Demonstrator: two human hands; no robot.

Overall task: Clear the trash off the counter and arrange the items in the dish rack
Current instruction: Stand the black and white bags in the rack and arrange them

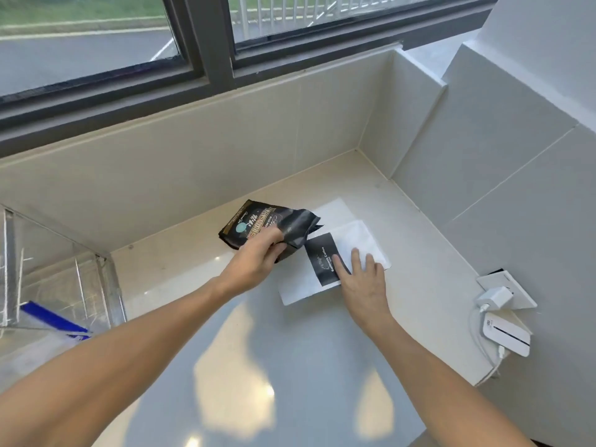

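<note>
My left hand grips a crumpled black coffee bag, fingers curled round its lower edge, holding it tilted just above the pale tabletop near the back wall. My right hand lies flat with straight fingers pressing on a white coffee pouch with a black label, which rests on the tabletop just right of the black bag; the two packets meet or overlap where the black bag's torn end hangs over the pouch's corner. A white sheet lies under the pouch. At the far left stands a clear dish rack with a blue item at its front. On the right edge, a white charger sits in a wall socket, with a white device lying beside it
</note>
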